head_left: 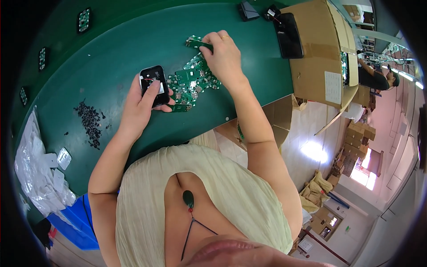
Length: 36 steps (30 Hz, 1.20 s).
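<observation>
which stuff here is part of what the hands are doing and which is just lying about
In use:
left hand holding black device
right hand lifting a green circuit board
pile of circuit boards

Lying about:
heap of small black parts
white plastic bags
cardboard box

The table [133,49] is showing a matt green, smooth covering. The boards [191,82] are showing glossy green laminate with metal contacts. The phone [153,82] is presenting glossy black plastic. The box [313,58] is showing matt brown cardboard.
</observation>
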### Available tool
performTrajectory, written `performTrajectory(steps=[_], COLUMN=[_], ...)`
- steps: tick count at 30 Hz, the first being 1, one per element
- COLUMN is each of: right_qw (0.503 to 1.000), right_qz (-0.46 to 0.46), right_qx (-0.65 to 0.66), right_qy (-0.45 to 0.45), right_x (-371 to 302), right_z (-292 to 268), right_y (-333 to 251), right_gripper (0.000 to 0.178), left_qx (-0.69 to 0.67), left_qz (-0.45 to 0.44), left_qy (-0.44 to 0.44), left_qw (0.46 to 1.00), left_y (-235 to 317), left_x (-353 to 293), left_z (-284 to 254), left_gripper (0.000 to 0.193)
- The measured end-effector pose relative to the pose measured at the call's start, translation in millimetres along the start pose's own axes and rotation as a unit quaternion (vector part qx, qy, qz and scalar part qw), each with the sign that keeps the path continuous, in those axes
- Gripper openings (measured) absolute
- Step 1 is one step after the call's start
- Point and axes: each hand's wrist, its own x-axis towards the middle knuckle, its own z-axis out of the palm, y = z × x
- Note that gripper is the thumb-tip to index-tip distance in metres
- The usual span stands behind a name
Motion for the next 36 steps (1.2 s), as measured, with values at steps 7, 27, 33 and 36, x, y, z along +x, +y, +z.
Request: performTrajectory(steps=[7, 27, 33, 36], right_qw=[0.982, 0.942, 0.932, 0.934], right_qz=[0.034, -0.271, -0.295, -0.291], right_qx=[0.182, 0.063, 0.053, 0.054], right_qy=[0.038, 0.189, 0.205, 0.202], right_x=[-16.6, -23.2, -24.2, -24.9], right_z=[-17.5, -34.5, -35.1, -33.3], right_y=[-32.2, -65.9, -63.9, -63.3], right_gripper=[0.015, 0.029, 0.03, 0.03], left_qx=[0.047, 0.067, 0.062, 0.062], left_qz=[-0.023, -0.048, -0.047, -0.046], left_qy=[-0.046, -0.065, -0.053, -0.05], left_qw=[0.998, 0.994, 0.996, 0.996], left_y=[4.2, 11.7, 13.0, 13.1], left_x=[-1.0, -6.6, -5.5, -5.9], left_z=[-1.0, 4.0, 3.9, 5.3], left_gripper=[0.026, 0.019, 0.02, 0.021])
